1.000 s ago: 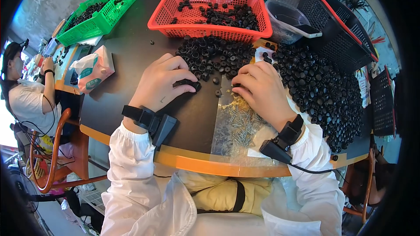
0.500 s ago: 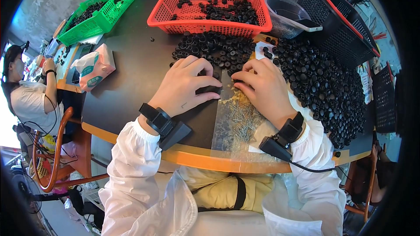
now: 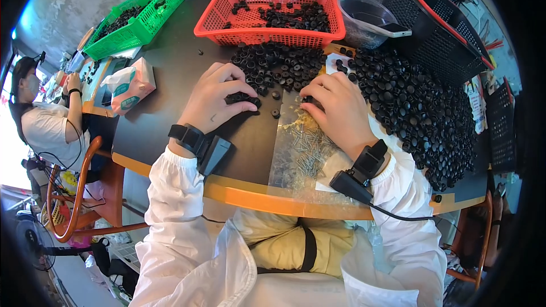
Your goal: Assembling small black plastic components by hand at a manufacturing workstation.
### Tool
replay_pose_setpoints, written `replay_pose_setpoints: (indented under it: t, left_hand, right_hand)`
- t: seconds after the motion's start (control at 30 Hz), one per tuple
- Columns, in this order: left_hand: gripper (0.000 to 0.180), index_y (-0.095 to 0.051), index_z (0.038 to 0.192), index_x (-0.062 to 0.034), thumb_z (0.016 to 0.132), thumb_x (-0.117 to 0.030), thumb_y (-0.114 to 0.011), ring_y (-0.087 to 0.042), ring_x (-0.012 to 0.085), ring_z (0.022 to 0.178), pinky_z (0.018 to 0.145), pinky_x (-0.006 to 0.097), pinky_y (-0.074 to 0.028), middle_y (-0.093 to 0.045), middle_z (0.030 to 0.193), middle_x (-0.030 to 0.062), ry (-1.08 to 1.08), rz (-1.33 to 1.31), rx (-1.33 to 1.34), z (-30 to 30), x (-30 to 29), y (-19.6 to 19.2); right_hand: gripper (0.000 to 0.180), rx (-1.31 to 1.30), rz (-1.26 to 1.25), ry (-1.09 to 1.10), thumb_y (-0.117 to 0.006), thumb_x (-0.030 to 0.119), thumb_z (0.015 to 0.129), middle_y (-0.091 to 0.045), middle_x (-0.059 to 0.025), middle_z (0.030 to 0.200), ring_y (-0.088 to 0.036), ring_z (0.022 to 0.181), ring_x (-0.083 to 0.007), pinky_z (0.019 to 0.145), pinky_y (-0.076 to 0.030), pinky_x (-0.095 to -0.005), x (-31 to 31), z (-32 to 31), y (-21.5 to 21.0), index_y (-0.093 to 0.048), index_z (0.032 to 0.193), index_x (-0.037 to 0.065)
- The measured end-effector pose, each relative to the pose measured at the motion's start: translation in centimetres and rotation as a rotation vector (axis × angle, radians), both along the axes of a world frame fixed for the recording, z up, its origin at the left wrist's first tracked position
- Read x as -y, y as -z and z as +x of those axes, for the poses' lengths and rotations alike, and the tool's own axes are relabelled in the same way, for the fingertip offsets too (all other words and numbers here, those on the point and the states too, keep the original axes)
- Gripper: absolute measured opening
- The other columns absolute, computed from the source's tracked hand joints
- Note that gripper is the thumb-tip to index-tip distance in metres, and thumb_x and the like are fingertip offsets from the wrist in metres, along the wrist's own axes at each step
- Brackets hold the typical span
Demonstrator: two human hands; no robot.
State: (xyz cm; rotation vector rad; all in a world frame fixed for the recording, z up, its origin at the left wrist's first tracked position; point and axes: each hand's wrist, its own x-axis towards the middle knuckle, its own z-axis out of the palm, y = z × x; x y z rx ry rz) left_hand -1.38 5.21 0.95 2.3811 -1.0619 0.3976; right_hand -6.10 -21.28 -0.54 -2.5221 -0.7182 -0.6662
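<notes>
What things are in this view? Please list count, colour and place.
Curved smooth table: one, dark, orange-edged, centre
Long openwork plastic basket: one, green, far left
Wide openwork plastic basket: one, red, far centre
Tall openwork plastic baskets: two, black, red-rimmed, right
Round plastic caps: uncountable, black, heaped centre and right
Thin metal screws: many, silver, near front edge
Soft tissue pack: one, pink-white, left
Rounded plastic tub: one, transparent, far right
Flat phone: one, dark, at tub
Wooden chairs: two, brown, both sides
Co-worker: one, white top, left
Wrist devices: two, black, behind hands
Fabric sleeves: two, white, below
Left hand: one, bare, holding black pieces
Right hand: one, bare, holding dark piece
</notes>
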Motion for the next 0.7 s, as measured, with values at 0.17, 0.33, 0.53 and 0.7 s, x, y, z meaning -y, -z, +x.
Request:
replay_pose_setpoints:
  t: [0.17,0.33,0.53,0.7]
  left_hand:
    - [0.024,-0.065,0.087,-0.0075,0.068,-0.013,-0.08,-0.056,0.0259,0.093,0.083,0.037,-0.046,-0.061,0.093,0.0054,0.009,-0.081,0.059,0.1,0.4,0.3]
    - [0.021,-0.062,0.092,-0.0056,0.074,-0.005,-0.072,-0.057,0.0263,0.088,0.082,0.035,-0.046,-0.062,0.09,0.0072,-0.013,-0.049,-0.01,-0.4,1.1,-0.1]
    - [0.017,-0.06,0.092,-0.0048,0.078,-0.004,-0.069,-0.056,0.0245,0.083,0.077,0.033,-0.046,-0.06,0.088,0.0072,0.082,-0.06,-0.039,-1.0,2.5,0.3]
    - [0.012,-0.059,0.097,-0.0033,0.085,-0.002,-0.062,-0.055,0.0237,0.084,0.077,0.031,-0.045,-0.056,0.09,0.0073,-0.005,-0.301,-0.448,-2.4,4.3,0.6]
  right_hand:
    - [0.021,-0.053,0.141,0.011,-0.072,0.012,0.073,-0.063,-0.0027,0.085,-0.057,0.087,-0.0241,0.076,-0.047,-0.0362,0.5,-0.5,0.1,-0.065,0.093,0.01]
    - [0.02,-0.07,0.158,0.073,-0.071,0.011,0.075,-0.062,-0.0027,0.086,-0.057,0.088,-0.0248,0.076,-0.047,-0.0363,1.4,-0.6,-0.4,-0.065,0.094,0.01]
    - [0.019,-0.063,0.126,-0.027,-0.069,0.009,0.077,-0.06,-0.0041,0.091,-0.056,0.091,-0.0257,0.078,-0.047,-0.0358,2.5,-1.6,-0.4,-0.067,0.096,0.01]
    - [0.021,-0.085,0.134,-0.008,-0.068,0.007,0.078,-0.059,-0.0042,0.093,-0.055,0.09,-0.0262,0.078,-0.046,-0.0352,3.1,-2.2,-0.4,-0.068,0.098,0.01]
